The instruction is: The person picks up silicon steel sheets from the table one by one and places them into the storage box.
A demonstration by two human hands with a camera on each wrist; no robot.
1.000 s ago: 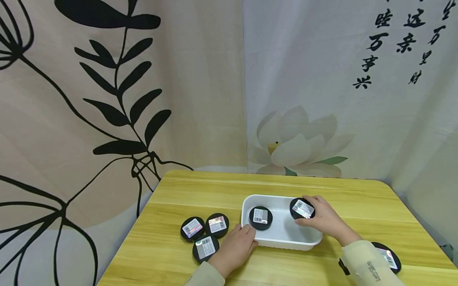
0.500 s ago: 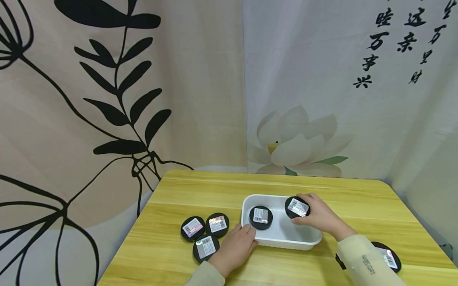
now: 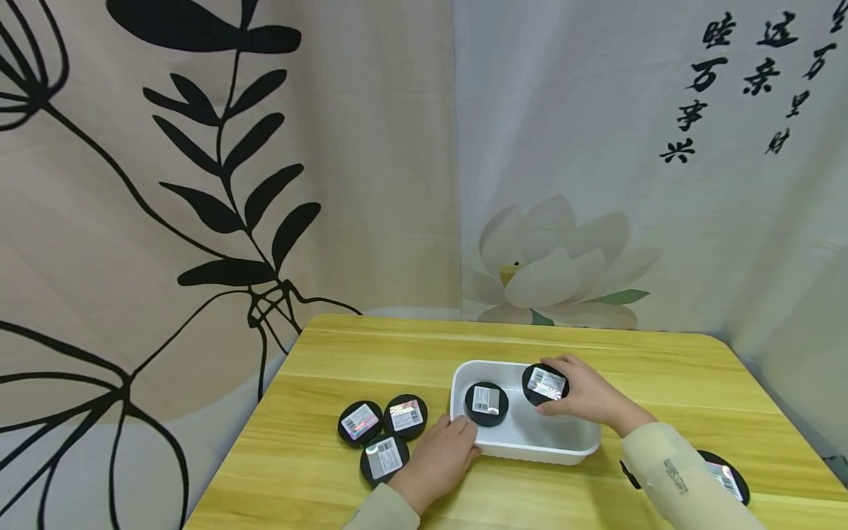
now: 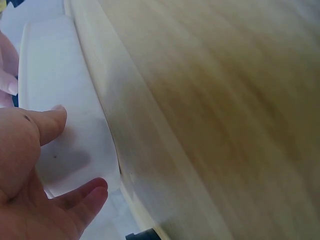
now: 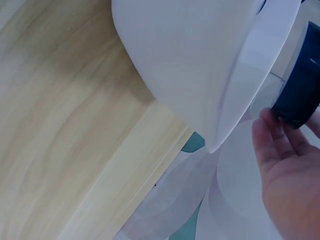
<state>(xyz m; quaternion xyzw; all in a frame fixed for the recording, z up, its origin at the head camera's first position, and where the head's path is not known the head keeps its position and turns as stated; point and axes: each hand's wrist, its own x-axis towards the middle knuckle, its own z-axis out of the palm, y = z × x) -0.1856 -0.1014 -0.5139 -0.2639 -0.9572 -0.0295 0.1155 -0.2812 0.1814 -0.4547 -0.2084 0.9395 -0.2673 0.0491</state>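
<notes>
My right hand [image 3: 592,390] pinches a flat round black container [image 3: 545,384] by its edge, thumb below and fingers above in the head view. A white label with a barcode covers its upturned face. It is over the right half of a white rectangular tray [image 3: 570,455]; the right wrist view has its thick dark side [image 5: 302,80] raised beyond the tray's rim. A like black container [image 3: 486,404] lies inside the tray at the left. My left hand [image 3: 440,456] grips the tray's near left corner, with thumb and fingers on its outer wall [image 4: 65,75] in the left wrist view.
Left of the tray, three more labelled black containers [image 3: 406,417] lie close together on the wooden table [image 3: 371,353]. Another black container [image 3: 727,477] sits at the right, partly behind my right sleeve [image 3: 682,471]. A printed curtain [image 3: 384,184] hangs behind the table.
My right hand has moved a little to the left over the tray with the black container. The left hand stays at the tray's corner. The head view has shifted slightly.
</notes>
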